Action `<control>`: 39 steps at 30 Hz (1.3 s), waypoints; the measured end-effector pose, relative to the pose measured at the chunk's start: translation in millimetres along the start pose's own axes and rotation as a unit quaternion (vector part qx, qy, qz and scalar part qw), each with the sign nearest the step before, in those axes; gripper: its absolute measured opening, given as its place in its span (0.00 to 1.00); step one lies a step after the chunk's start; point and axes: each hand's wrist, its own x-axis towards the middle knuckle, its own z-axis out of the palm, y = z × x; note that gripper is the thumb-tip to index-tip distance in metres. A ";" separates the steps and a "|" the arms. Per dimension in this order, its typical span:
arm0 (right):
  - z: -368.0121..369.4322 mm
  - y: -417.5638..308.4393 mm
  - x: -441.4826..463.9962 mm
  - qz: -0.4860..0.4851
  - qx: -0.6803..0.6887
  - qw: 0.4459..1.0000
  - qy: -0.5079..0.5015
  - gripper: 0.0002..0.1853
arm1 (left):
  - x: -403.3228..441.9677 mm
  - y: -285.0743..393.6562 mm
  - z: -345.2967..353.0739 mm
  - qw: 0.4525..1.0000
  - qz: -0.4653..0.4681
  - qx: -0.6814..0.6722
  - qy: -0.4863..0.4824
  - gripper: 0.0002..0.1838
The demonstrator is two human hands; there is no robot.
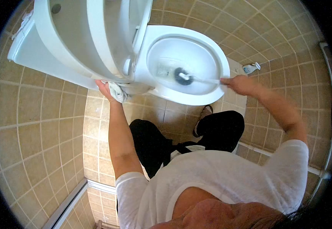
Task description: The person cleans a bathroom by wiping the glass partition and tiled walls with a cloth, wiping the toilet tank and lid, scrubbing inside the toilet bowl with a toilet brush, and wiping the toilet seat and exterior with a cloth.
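My right hand [239, 84] is closed around the handle end of a toilet brush [184, 76], over the front rim of the white toilet [162, 96]. The brush's dark, round head is inside the bowl and its pale handle runs to the right. At the toilet's rear, beside the raised seat and lid [101, 38], my left hand [105, 90] holds a white cloth [117, 92]. Some of its fingers are hidden behind the cloth and the seat.
The white cistern [47, 63] stands at the upper left with a crumpled cloth or paper [22, 25] on its edge. A white bottle [251, 68] is on the floor by the right tiled wall [288, 89]. A metal rail [68, 202] runs at the lower left.
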 end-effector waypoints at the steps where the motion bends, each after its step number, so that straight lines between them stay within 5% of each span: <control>1: 12.0 -7.8 7.4 -0.034 0.028 0.998 0.043 0.20 | 0.3 1.2 -0.1 1.000 0.019 0.020 -0.010 0.13; 6: 9.8 -8.5 17.2 -0.015 0.065 0.984 0.166 0.17 | 2.4 6.8 3.6 0.999 0.036 0.026 0.012 0.15; 10: 12.8 -6.4 -4.9 0.057 0.018 0.993 0.098 0.18 | 21.6 -25.5 -22.1 0.999 -0.018 -0.018 -0.031 0.17; 15: 26.2 -3.3 -14.0 0.073 0.037 0.981 0.178 0.18 | 22.9 -28.5 -28.5 0.997 0.017 0.036 -0.068 0.18; 18: 34.6 -0.6 -17.5 0.076 0.044 0.981 0.174 0.18 | 24.9 -22.6 -22.3 0.998 -0.030 -0.013 -0.049 0.15; 20: 39.8 2.2 -18.3 0.071 0.027 0.987 0.143 0.18 | 4.2 19.2 6.5 0.970 -0.117 -0.212 -0.004 0.14; 21: 51.1 4.2 -15.8 0.069 0.078 0.973 0.207 0.18 | 3.0 16.1 6.0 0.971 -0.117 -0.208 -0.010 0.14; 22: 58.7 3.8 -15.3 0.068 0.126 0.953 0.267 0.18 | 7.1 6.3 -0.7 0.980 -0.104 -0.168 -0.009 0.14; 24: 60.0 -5.2 -20.6 0.078 0.112 0.967 0.213 0.18 | 25.3 -21.5 -19.8 0.995 -0.082 -0.049 -0.005 0.17; 26: 54.5 -11.5 -26.7 0.094 0.099 0.974 0.182 0.17 | 14.1 -20.7 -21.6 0.984 0.130 0.107 -0.059 0.19; 30: 85.6 15.7 -45.3 0.122 0.202 0.877 0.418 0.17 | 30.7 -17.6 -16.8 0.981 0.141 0.086 -0.104 0.20; 31: 95.2 19.8 -65.7 0.157 0.212 0.874 0.407 0.17 | 34.9 -16.5 -16.6 0.979 0.141 0.091 -0.114 0.20; 34: 140.4 31.5 -131.3 0.222 0.468 0.715 0.469 0.18 | 38.9 -9.5 -20.2 0.974 0.145 0.113 -0.130 0.20; 37: 213.4 24.6 -192.0 0.331 0.541 0.619 0.463 0.18 | 37.4 -9.7 -17.0 0.970 0.144 0.135 -0.140 0.20; 39: 278.9 8.4 -219.4 0.424 0.530 0.608 0.413 0.18 | 33.5 -14.8 -11.0 0.968 0.143 0.144 -0.148 0.20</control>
